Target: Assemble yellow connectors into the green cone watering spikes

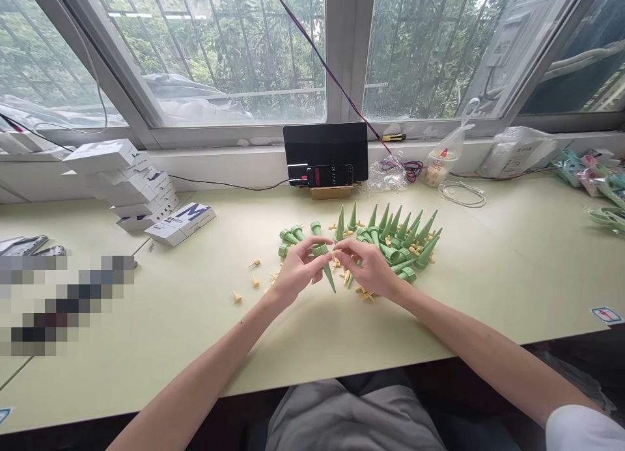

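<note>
My left hand (296,270) is closed around a green plastic spike (325,263) whose tip points down toward me. My right hand (367,266) pinches a small yellow piece (336,251) at the spike's open top end. Both hands hover just above the pale green table (195,321). Behind them lies a pile of green spikes (398,237), some standing upright, some lying flat. Small yellow parts (254,280) are scattered on the table to the left of my hands and under them.
A dark tablet (325,148) with a phone (329,175) leaning on it stands at the window ledge. White boxes (129,184) are stacked at the left. A bagged cup (442,161), a white cable (461,194) and pastel plastic items (596,177) sit to the right.
</note>
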Demonstrator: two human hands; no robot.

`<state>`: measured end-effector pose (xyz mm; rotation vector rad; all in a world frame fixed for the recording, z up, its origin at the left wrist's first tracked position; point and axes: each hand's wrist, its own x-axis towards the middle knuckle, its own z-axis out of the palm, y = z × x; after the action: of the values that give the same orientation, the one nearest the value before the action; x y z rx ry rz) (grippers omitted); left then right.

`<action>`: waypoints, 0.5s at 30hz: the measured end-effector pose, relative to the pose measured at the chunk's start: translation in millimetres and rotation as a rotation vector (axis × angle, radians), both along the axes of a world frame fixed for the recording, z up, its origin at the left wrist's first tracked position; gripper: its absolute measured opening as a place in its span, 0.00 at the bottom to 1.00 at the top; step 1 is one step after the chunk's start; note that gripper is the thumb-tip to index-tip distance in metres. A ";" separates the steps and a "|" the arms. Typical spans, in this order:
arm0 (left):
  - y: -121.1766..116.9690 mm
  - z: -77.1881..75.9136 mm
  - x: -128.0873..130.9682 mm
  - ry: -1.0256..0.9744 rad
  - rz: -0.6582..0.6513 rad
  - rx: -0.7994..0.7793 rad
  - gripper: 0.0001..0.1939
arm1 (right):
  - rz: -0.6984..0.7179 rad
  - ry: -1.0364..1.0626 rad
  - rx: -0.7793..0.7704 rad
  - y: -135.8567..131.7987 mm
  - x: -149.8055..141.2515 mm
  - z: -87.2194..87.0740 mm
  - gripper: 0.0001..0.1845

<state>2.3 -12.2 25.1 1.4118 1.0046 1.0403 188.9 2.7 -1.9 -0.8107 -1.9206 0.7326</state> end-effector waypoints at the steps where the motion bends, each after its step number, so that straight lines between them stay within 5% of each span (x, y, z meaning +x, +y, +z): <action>1: 0.0 -0.3 0.1 0.001 -0.001 0.001 0.17 | 0.001 -0.008 -0.007 0.0 0.2 0.2 0.12; 15: -0.4 -0.8 0.2 0.007 0.008 0.008 0.16 | -0.013 -0.082 -0.008 0.7 0.7 0.5 0.20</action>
<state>2.6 -12.6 24.3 1.4200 1.0123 1.0473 189.6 3.5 -1.3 -0.8694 -1.9842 0.7087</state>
